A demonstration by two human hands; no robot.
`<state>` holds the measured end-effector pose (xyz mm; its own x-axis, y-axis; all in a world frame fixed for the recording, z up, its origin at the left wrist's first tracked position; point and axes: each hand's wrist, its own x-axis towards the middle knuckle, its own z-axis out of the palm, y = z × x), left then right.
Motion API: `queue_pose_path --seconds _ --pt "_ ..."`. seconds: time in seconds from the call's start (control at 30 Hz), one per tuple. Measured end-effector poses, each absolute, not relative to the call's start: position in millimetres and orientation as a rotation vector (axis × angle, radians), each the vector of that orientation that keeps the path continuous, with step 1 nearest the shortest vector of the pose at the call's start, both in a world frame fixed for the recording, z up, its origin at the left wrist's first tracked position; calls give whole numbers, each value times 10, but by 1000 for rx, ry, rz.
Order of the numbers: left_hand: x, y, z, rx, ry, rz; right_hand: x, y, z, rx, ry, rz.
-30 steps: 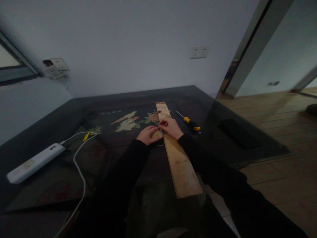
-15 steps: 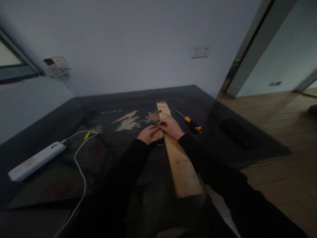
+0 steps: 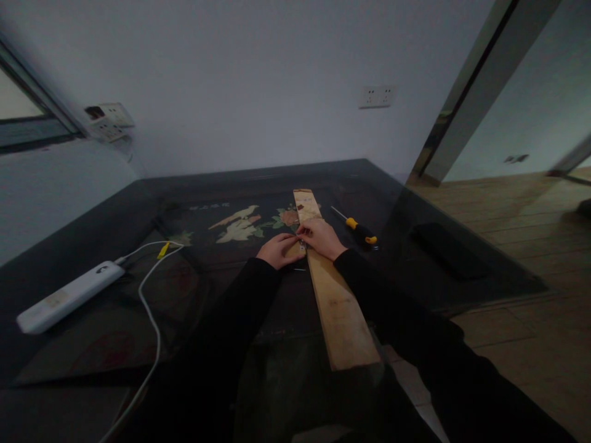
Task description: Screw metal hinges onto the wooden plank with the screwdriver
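Observation:
A long, narrow wooden board (image 3: 340, 311) lies lengthwise on the dark table, its near end reaching past the front edge. At the board's left side my left hand (image 3: 277, 250) is closed, thumb and fingers around what looks like a short tan wooden piece (image 3: 293, 250). A small shiny metal piece (image 3: 302, 244) shows at the fingertips. My right hand (image 3: 324, 239) rests across the board, its thumb and fingers pinched together just above that metal piece. What the right fingertips hold is too small to tell.
A yellow-and-black screwdriver (image 3: 361, 230) lies right of the board, near a black flat object (image 3: 447, 249). Thin shiny bits (image 3: 300, 269) lie near my left hand. At left is a white power strip (image 3: 71, 296) with a white cable (image 3: 146, 301). A wall stands behind the table.
The view has shifted very slightly. Both hands keep the same hold at the same spot on the board, with no clear movement of the objects.

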<state>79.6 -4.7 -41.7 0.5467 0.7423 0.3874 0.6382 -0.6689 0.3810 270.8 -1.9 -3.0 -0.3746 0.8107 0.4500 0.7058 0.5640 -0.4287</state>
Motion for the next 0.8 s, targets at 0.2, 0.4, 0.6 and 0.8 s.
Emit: queue_pose_path --seconds 0.2,0.4,0.6,0.8 --pt "794 -39 -426 2582 1187 754 2716 -18 -58 -1201 -2172 207" --pt "800 -46 -408 2576 1160 767 2820 -57 44 -1183 -2097 286" --pt "796 -59 -392 2544 1166 761 3556 -201 87 -1295 -1820 157" --pt "791 -59 -397 2546 1154 766 4258 -407 -251 -1708 -1851 -178"
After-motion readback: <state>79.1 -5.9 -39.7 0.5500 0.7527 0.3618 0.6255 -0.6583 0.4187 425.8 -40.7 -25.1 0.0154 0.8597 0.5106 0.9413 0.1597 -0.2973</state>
